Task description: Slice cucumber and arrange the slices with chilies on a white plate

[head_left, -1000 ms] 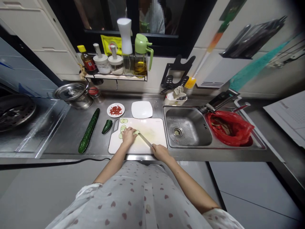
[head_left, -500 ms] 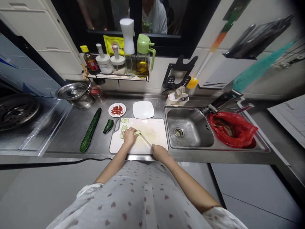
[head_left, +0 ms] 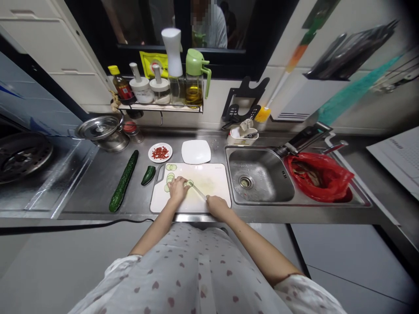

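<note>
Head view: left hand pressed down over cucumber piece on cutting board. Right hand closed round knife handle, blade a shade nearer the left hand than a second ago. Slicing under way; slices unchanged beside it.

R hand w/ knife edged slightly closer to L hand over cutting board; visible blade length now shorter.

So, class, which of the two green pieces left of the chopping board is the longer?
The whole cucumber farthest left; the short stub lies between it and the board.
</note>
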Motion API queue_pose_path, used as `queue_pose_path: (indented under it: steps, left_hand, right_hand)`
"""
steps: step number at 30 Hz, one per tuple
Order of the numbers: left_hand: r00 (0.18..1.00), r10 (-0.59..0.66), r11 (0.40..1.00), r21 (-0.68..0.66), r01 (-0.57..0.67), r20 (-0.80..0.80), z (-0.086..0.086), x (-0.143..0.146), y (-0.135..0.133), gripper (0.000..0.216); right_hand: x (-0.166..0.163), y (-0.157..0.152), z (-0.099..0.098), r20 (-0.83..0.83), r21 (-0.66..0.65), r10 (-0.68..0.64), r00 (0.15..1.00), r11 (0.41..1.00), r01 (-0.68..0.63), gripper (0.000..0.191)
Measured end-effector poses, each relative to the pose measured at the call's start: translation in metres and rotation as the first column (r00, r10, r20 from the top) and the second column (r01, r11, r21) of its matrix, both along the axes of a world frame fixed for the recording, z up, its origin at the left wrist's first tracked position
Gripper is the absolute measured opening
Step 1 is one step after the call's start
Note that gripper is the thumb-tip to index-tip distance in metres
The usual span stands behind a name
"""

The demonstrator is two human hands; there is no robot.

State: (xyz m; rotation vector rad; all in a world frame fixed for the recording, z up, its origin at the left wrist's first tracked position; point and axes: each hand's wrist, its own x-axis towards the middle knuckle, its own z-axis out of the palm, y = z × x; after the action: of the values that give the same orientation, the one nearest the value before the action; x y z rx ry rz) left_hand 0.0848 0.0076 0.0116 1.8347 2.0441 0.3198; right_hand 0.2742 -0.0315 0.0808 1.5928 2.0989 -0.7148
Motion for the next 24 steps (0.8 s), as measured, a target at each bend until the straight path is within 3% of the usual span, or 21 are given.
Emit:
queue_pose_path:
  steps: [24]
  left_hand:
    - [1.0,0.012,1.0,-0.021,-0.012,-0.008,-0.002,0.0,0.002,0.023]
  right_hand:
    - [-0.008,0.017,0.004,-0.002,-0.017,0.012,1.0,1.0,-0.012,0.038]
